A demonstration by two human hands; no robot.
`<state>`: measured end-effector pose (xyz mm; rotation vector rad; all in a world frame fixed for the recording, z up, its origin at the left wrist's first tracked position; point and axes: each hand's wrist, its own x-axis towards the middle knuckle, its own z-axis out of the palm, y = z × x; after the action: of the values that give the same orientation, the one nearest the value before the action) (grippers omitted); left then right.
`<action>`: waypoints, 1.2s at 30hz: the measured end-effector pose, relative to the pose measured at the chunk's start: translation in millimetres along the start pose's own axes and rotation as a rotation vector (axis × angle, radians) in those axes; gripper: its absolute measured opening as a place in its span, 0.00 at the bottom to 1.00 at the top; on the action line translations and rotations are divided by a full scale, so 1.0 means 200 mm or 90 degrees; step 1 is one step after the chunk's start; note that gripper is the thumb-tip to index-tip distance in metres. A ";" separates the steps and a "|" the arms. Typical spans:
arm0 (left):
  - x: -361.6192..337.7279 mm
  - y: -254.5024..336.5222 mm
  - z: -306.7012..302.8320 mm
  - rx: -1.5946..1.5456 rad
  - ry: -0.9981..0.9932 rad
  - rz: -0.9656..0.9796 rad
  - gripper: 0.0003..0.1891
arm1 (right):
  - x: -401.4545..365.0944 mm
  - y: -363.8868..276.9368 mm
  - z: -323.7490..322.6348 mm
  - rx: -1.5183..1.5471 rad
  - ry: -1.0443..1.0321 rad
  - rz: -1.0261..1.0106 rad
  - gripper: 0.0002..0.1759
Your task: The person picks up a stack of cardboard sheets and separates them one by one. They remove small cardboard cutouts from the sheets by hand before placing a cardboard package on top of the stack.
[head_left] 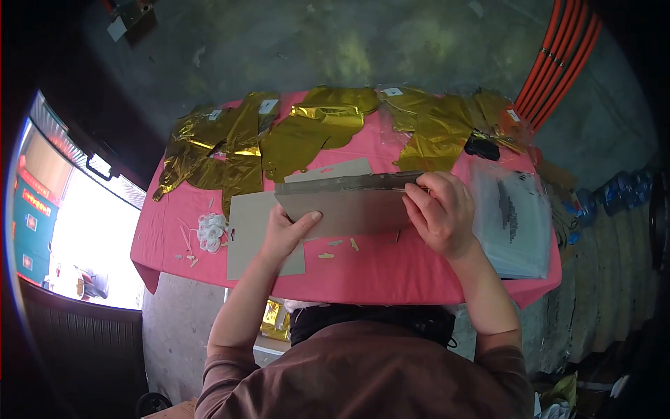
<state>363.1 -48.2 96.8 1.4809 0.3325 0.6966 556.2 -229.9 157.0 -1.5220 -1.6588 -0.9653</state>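
Note:
My left hand (287, 232) grips the left end of a stack of grey cardboard sheets (359, 213), its thumb lying on the near face. The stack is tilted up over the table, its edge facing away from me. At its upper right corner, the fingers of my right hand (440, 213) are closed on the edge. Flat on the pink cloth, partly beneath the stack, lies another grey cardboard sheet (262, 241) with a small slot. Behind the stack shows one more sheet (345, 168). Small cut-out cardboard pieces (326, 255) are scattered below the stack.
Gold foil pieces (314, 133), some in clear bags with white labels, line the far side of the pink-covered table (391, 276). A white string bundle (211, 232) lies at left. Clear plastic bags (513, 230) are piled at right, near a black item (481, 146).

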 end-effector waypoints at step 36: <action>0.03 -0.03 -0.01 -0.056 -0.006 -0.004 0.21 | 0.28 0.06 0.05 0.281 -0.413 0.111 0.09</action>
<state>367.7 -43.7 91.0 1.3985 0.2946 0.6910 564.0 -193.8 201.9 -1.7169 -1.9517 0.0241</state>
